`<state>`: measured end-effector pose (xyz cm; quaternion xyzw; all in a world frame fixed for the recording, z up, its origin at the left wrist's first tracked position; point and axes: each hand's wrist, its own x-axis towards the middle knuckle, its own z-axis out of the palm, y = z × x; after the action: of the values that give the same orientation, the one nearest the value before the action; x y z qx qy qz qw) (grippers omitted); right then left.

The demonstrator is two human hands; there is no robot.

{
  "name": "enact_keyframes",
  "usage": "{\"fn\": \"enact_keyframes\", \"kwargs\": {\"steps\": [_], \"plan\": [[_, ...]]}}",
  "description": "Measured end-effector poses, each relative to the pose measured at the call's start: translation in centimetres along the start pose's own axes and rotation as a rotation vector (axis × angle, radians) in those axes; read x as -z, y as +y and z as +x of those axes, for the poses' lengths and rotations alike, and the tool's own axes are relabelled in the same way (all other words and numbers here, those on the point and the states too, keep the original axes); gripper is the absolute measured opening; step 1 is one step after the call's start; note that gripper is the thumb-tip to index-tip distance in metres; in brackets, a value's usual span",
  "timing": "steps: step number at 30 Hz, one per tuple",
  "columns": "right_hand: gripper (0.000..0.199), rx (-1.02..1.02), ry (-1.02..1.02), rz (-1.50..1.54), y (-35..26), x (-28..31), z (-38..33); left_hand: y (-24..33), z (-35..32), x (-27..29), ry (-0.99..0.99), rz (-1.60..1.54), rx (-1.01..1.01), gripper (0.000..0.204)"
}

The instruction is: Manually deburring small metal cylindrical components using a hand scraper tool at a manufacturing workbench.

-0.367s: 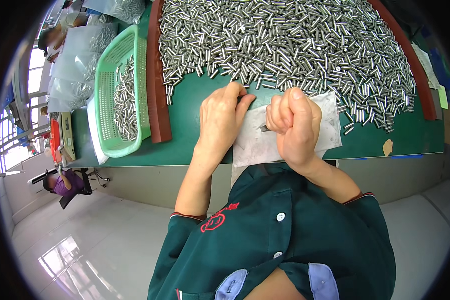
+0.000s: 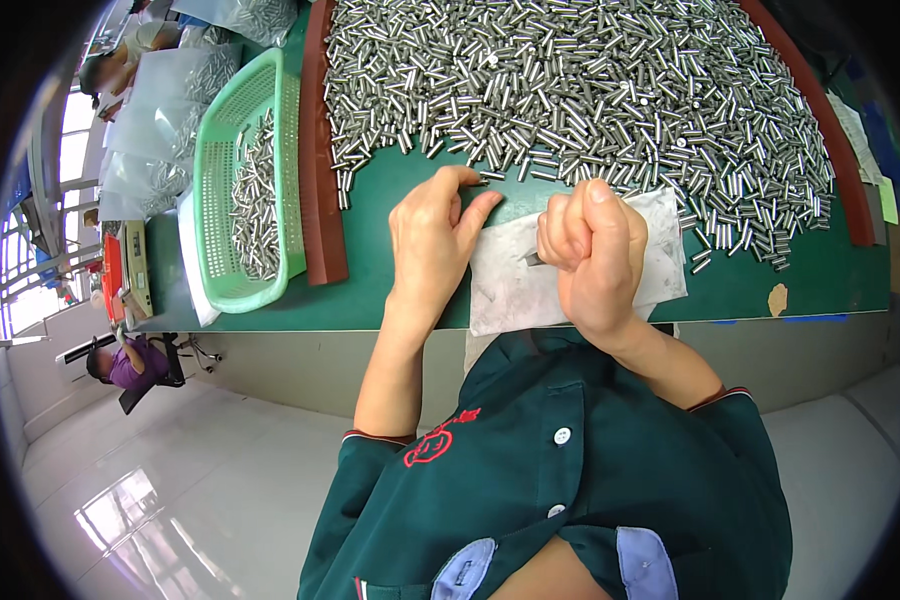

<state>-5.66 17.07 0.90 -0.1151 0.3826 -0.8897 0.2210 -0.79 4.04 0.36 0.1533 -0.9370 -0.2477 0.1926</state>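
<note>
My left hand [image 2: 433, 230] is over the green table at the near edge of a wide heap of short metal pins [image 2: 570, 90]. Its thumb stands away from its bent fingers, and the fingertips are right beside a loose pin at the heap's edge. No held piece shows in it. To its right, my right hand [image 2: 600, 250] is closed in a fist above a smudged white cloth [image 2: 505, 295]. The end of a dark metal pin [image 2: 533, 259] pokes out on the left side of this fist. What else the palm may contain is hidden.
Red-brown rails [image 2: 322, 200] flank the heap. Left of it stands a light green basket [image 2: 210, 220] part-filled with pins. Beyond lie clear bags [image 2: 155, 130] of pins and a scale [image 2: 135, 270]. Another person [image 2: 135, 365] sits at the far left.
My left thumb has parted further from the fingers, and that hand has turned a little. My right fist stays closed over the cloth, almost unmoved.
</note>
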Motion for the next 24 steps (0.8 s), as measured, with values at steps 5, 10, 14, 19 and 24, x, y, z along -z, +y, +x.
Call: {"fn": "enact_keyframes", "kwargs": {"steps": [5,10,14,19,24], "plan": [[0.037,-0.01,0.002,0.037,-0.2,-0.1,0.0,-0.1,0.2,-0.3,0.01,0.082,-0.021,0.02],[0.036,-0.014,-0.003,0.071,-0.1,0.1,0.0,0.1,-0.2,0.1,-0.006,-0.23,0.133,0.011],[0.036,-0.022,-0.004,0.063,-0.2,0.3,-0.1,-0.8,-0.4,0.9,-0.055,-1.203,0.502,0.013],[0.038,-0.006,-0.004,-0.035,-0.1,0.0,0.0,-2.4,-0.3,1.3,-0.182,-1.893,0.619,0.009],[0.037,-0.012,0.0,-0.044,-0.2,0.0,0.1,-2.1,-0.2,1.2,-0.168,-1.765,0.582,0.006]]}}
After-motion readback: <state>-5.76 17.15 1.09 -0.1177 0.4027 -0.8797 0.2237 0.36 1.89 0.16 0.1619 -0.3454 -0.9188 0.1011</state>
